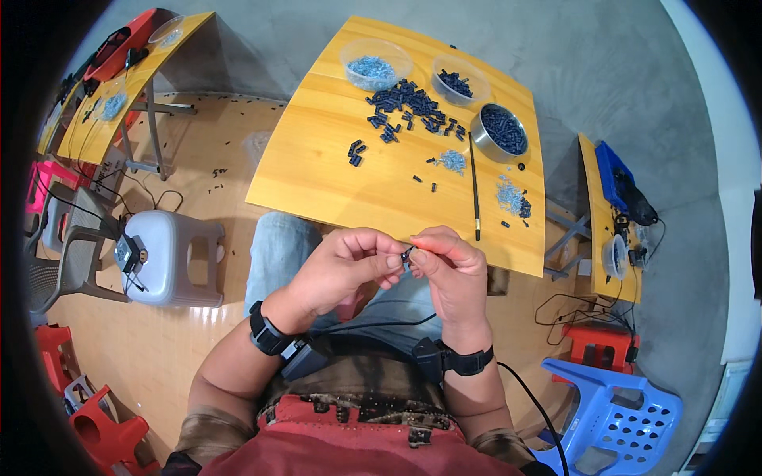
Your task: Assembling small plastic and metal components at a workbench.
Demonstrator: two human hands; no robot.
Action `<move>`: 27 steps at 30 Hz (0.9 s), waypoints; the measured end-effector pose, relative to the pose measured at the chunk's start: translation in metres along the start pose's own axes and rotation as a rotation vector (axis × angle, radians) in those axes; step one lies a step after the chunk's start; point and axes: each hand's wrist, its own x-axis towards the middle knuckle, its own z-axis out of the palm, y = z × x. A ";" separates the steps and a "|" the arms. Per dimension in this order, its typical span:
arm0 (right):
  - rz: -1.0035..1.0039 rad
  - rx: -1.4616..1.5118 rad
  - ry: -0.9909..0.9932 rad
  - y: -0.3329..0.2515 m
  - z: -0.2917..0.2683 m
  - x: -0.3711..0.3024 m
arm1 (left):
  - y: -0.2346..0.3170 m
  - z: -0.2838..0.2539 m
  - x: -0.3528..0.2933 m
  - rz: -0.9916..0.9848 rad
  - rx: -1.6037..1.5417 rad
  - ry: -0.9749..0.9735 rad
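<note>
My left hand (355,260) and my right hand (451,266) meet just in front of the near edge of the yellow wooden table (317,174). Between their fingertips is a small black part (406,255), pinched from both sides; the fingers cover much of it. Beyond my hands lie a heap of short black plastic pieces (405,99) and a smaller group of black pieces (356,153). Two little piles of pale small parts, one pile (452,162) nearer the middle and another pile (508,196) to the right, flank a thin black stick (475,186).
Along the far side stand a clear bowl of bluish parts (371,70), a clear bowl of black parts (456,83) and a metal bowl (504,133). A grey stool (171,258) is at left, a blue stool (619,416) at lower right. A black cable (528,389) trails past my right forearm.
</note>
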 end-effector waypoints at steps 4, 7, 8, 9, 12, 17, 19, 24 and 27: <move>0.032 -0.035 -0.004 -0.001 0.000 -0.003 | -0.003 0.000 -0.003 0.008 -0.021 0.012; 0.027 -0.114 -0.001 0.001 -0.001 -0.005 | -0.004 -0.001 -0.006 0.007 -0.034 0.015; 0.018 -0.154 0.000 0.002 -0.001 -0.006 | -0.005 -0.002 -0.007 0.001 -0.035 0.016; 0.020 -0.156 -0.003 0.002 -0.001 -0.006 | -0.005 -0.003 -0.008 0.003 -0.039 0.017; 0.003 -0.244 -0.038 0.002 -0.003 -0.007 | -0.006 -0.004 -0.011 -0.024 -0.012 0.028; -0.124 -0.475 -0.086 -0.002 -0.005 -0.005 | -0.009 -0.005 -0.011 -0.037 0.031 0.031; -0.156 -0.495 -0.092 -0.004 -0.005 -0.005 | -0.009 -0.005 -0.012 -0.047 0.029 0.030; -0.234 -0.529 -0.141 -0.004 -0.009 -0.004 | -0.010 -0.004 -0.014 -0.071 0.009 0.013; -0.239 -0.525 -0.155 -0.002 -0.010 -0.005 | -0.012 -0.006 -0.015 -0.086 -0.008 -0.010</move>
